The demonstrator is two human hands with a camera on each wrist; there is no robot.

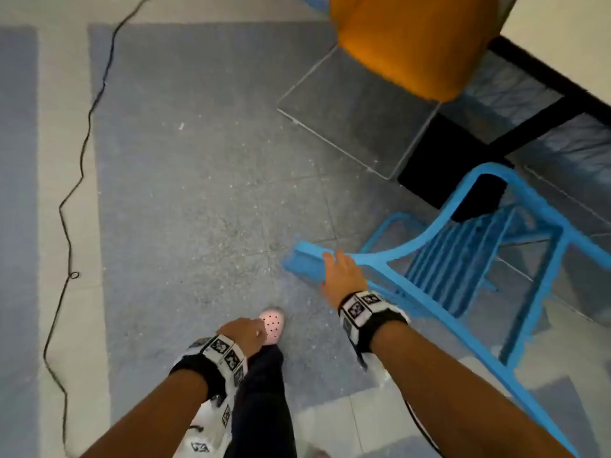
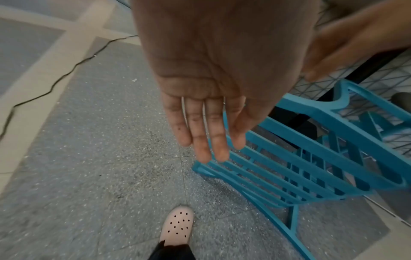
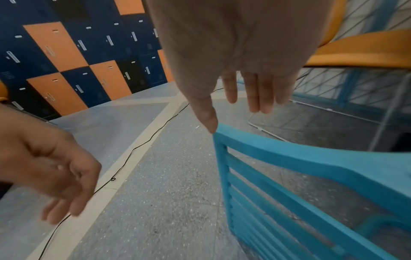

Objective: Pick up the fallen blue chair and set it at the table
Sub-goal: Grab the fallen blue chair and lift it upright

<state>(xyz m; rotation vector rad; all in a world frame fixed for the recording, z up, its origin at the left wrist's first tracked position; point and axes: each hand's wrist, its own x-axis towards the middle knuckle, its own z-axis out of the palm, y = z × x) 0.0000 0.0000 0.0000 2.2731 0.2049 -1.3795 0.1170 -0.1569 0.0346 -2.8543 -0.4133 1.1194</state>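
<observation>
At seven o'clock in the head view our left hand (image 1: 246, 333) hangs loose-fingered, holding nothing, presumably kept free for a second grip. At four o'clock the slatted blue plastic chair (image 1: 463, 259) lies tipped on the grey speckled floor (image 1: 198, 193) beside the white-topped worktop (image 1: 562, 28). Our right hand (image 1: 342, 276), fingers straight and apart, thumb at the backrest's top rail, looks poised to grasp it.
</observation>
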